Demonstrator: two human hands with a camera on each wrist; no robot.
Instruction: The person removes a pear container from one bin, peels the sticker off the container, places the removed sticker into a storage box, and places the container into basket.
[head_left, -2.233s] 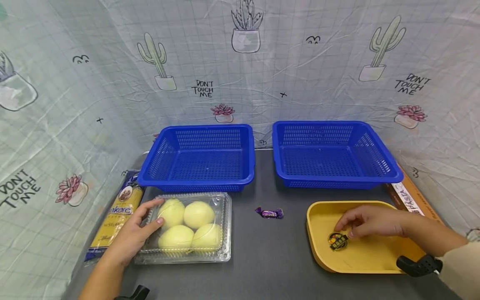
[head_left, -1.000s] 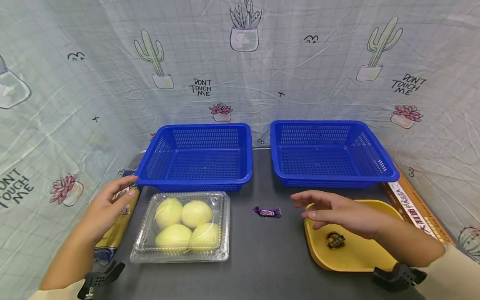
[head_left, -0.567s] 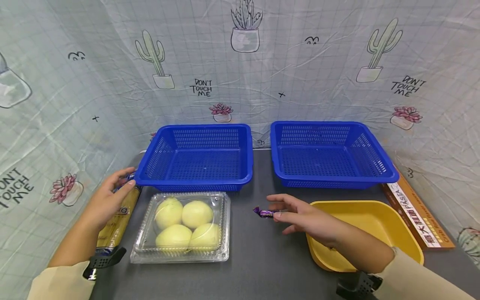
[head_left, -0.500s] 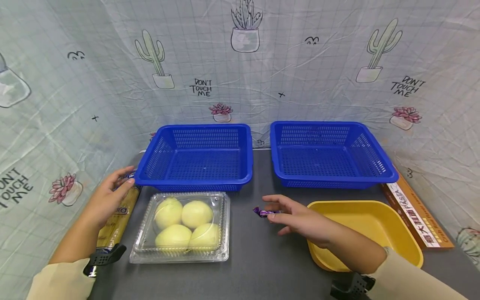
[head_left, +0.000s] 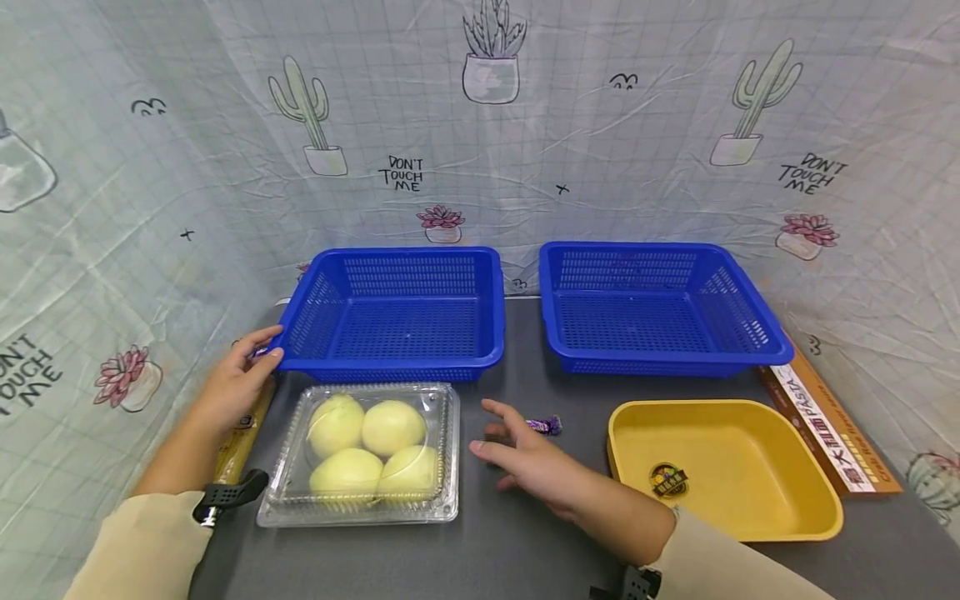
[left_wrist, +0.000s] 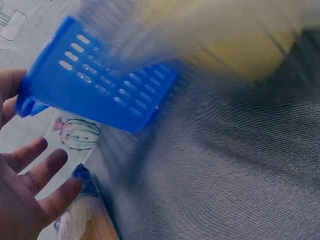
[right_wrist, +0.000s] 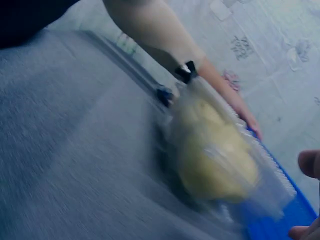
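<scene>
My left hand [head_left: 234, 385] is at the left front corner of the left blue basket [head_left: 408, 364], over a yellow pasta bag [head_left: 243, 433] that it partly hides. In the left wrist view a digit meets the basket's rim, while the other fingers are spread and straight. My right hand [head_left: 525, 462] hovers above the grey table with parted fingers, holding nothing. It lies between a purple wrapped candy [head_left: 551, 426], partly covered by it, and a clear plastic clamshell box [head_left: 450, 450] of several round pale-yellow fruits [head_left: 347, 477]. The box is blurred in both wrist views.
A second blue basket [head_left: 667, 359] stands at the back right. Before it sits a yellow tray [head_left: 757, 500] with a small dark round packet [head_left: 667, 481] inside. Long pasta boxes [head_left: 832, 425] lie at the right edge. A patterned cloth [head_left: 600, 125] hangs behind.
My right hand has left the packet in the tray and swept left past the candy. My left hand has moved off the clear box, over the pasta bag, to the left basket's corner.
</scene>
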